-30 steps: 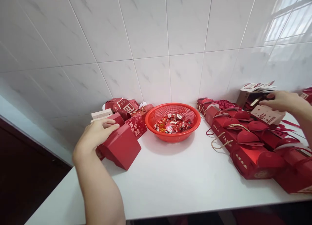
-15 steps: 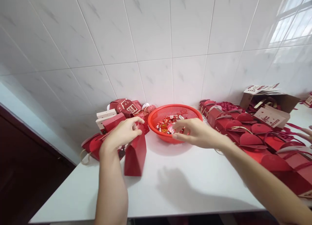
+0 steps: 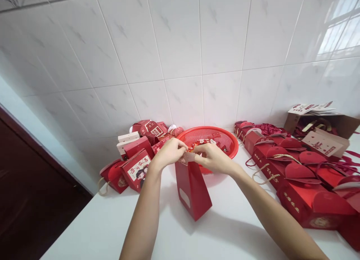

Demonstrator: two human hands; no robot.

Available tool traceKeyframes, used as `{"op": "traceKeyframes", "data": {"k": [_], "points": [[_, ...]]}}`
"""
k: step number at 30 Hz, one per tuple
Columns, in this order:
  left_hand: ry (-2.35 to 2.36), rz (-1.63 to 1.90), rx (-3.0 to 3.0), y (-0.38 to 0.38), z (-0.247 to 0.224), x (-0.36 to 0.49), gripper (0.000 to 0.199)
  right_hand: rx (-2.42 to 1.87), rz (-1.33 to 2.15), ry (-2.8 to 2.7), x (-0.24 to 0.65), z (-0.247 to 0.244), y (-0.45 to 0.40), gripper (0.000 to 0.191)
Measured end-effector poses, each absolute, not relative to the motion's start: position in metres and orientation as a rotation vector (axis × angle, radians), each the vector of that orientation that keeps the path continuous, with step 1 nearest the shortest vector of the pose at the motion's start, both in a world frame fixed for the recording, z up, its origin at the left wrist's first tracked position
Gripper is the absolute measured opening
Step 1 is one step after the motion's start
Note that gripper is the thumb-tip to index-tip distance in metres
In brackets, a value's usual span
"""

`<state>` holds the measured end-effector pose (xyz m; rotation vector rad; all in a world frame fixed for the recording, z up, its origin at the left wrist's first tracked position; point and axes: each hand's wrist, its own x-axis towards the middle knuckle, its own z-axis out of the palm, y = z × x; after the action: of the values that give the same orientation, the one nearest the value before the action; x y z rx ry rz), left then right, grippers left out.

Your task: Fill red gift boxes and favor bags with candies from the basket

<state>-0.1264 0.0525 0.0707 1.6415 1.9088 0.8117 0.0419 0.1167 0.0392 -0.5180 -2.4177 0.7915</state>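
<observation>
A tall red gift box (image 3: 194,190) stands on the white table (image 3: 112,222), its narrow top between my two hands. My left hand (image 3: 171,152) pinches the left side of the box's top edge with closed fingers. On the other side, my right hand (image 3: 212,158) has its fingers closed on the pale inner flap at the top. Right behind the hands is a red mesh basket (image 3: 232,147) with wrapped candies (image 3: 201,142) in it, partly hidden by my hands.
At the left lie several red boxes, one with a printed couple (image 3: 137,172). Rows of filled-out red boxes with rope handles (image 3: 303,205) cover the right side. A brown carton (image 3: 348,125) with cards stands at the back right, against the tiled wall.
The red box has moved right from the group at the left to the front of the basket. My right hand has come from over the basket to the box's top, and both hands have closed.
</observation>
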Motion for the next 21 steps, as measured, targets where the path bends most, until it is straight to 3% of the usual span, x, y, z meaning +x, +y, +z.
{"op": "traceKeyframes", "data": {"k": [8,16,21], "points": [[1.985,0.603,1.825,0.033,0.085,-0.132,0.028,-0.359,1.118,-2.461,0.053,0.053,0.148,0.021],[1.856,0.554,1.9,0.035,0.083,-0.141,0.029,-0.241,1.1,-2.497,0.057,0.055,0.18,0.02],[1.809,0.409,1.829,0.038,0.085,-0.135,0.029,-0.511,1.027,-2.408,0.072,0.041,0.215,0.026]]}}
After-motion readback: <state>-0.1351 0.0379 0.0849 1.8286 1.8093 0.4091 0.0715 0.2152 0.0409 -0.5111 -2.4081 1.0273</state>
